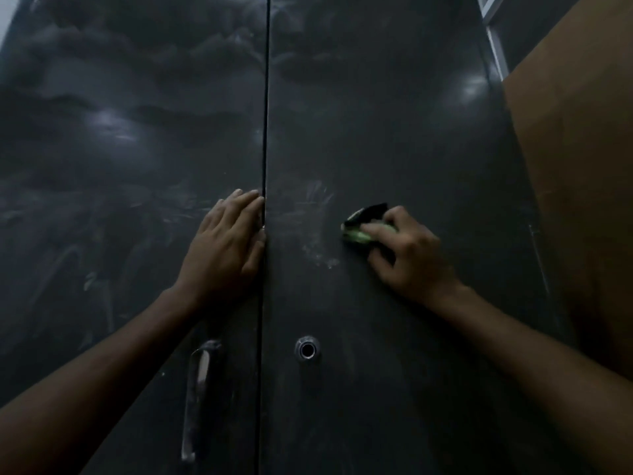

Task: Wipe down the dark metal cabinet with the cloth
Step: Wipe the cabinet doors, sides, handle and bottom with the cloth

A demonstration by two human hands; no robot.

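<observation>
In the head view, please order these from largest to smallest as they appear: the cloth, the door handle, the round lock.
1. door handle, a long bar, though it is nearer the camera
2. cloth, partly hidden in the right hand
3. round lock

The left hand (227, 243) lay flat with straight fingers, arm stretched forward. The right hand (409, 257) was bent, its fingers curled and pinching something, the forearm reaching up.

Green cloth (359, 231); dark smudged cabinet (394, 132)
</observation>
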